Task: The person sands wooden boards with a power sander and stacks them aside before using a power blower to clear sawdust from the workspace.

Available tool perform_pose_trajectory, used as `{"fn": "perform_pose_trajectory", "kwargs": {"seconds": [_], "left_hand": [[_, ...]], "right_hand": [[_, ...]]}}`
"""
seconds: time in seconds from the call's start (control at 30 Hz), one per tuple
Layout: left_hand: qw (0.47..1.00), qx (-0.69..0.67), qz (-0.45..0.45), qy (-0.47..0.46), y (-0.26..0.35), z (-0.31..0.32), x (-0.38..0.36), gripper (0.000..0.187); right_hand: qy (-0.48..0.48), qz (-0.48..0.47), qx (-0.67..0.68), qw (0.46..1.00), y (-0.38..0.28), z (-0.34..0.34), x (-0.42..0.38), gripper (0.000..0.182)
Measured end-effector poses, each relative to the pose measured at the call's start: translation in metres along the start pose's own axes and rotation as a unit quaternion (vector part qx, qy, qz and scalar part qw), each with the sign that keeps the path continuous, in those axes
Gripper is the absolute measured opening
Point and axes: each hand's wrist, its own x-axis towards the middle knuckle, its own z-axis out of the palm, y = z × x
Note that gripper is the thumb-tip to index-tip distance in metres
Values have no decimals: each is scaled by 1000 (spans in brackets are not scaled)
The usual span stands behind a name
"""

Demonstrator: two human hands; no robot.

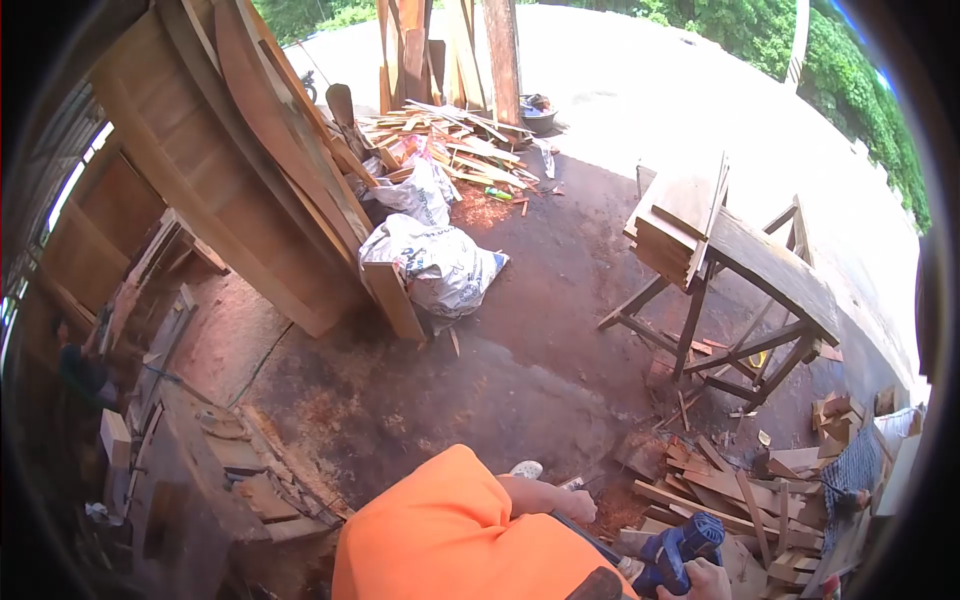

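Observation:
My right hand (pixel 706 580) is wrapped around a blue power tool (pixel 672 555) at the lower right. Its dark blue ribbed housing points up; its working end is mostly hidden. My left hand (pixel 581 506) looks closed beyond the orange clothing (pixel 440 540) that fills the bottom middle. A small pale object (pixel 572 484) shows beside that hand, and I cannot make out what it grips. A dark straight edge runs between the left hand and the tool. Scrap wood (pixel 710 500) lies in a heap just past the tool.
A wooden trestle bench (pixel 765 265) with boards on top stands at the right. White sacks (pixel 435 265) and a pile of offcuts (pixel 450 140) lie ahead. Large wooden panels (pixel 215 165) lean at the left. A person (pixel 80 370) is partly visible at the far left.

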Motion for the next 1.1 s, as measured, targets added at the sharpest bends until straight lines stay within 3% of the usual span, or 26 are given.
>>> {"fn": "perform_pose_trajectory", "kwargs": {"seconds": [0.07, 0.1, 0.17, 0.27, 0.3, 0.43, 0.6, 0.7, 0.8, 0.83, 0.93, 1.03, 1.1], "left_hand": [[1000, 3, 22, 8, 14, -19, -9, 17], [999, -35, 4, 12, 1, 16, 20, 18], [995, -22, 0, 92, 5, 7, 1, 19], [980, -104, -38, 168, 2, 19, -16, 20], [973, -146, -50, 170, 0, 22, -20, 20], [960, -243, -87, 106, 4, 24, -30, 22], [966, -236, -76, 74, 14, 12, -13, 26], [987, -154, -45, 27, 38, -23, -7, 27], [997, -68, 15, 32, 55, -14, 18, 22], [998, -59, 18, 24, 67, -27, 12, 22], [999, -39, -27, -20, 69, -9, 20, 23], [986, -10, -139, -89, 70, -19, 7, 25], [986, -24, -143, -83, 65, -19, -1, 29]], "right_hand": [[-35, 66, -18, 997, 13, 1, 4, 35], [-56, 91, -2, 994, 20, -3, 6, 36], [-122, 157, -10, 980, 60, 3, 5, 38], [-168, 126, -148, 967, 89, 1, -18, 35], [-200, 163, -155, 954, 70, -13, -20, 35], [-172, 143, -143, 964, 91, -24, -54, 34], [-112, 128, -87, 982, 157, -5, -94, 35], [-77, 286, 100, 950, 197, 30, -96, 31], [-182, 161, -239, 940, 147, 26, -57, 25], [-157, 145, -271, 938, 145, 34, -50, 21], [-103, 196, -293, 930, 197, 67, -39, 44], [-11, 135, -169, 976, 168, 48, -26, 32], [33, 101, -100, 989, 126, 28, -12, 31]]}}
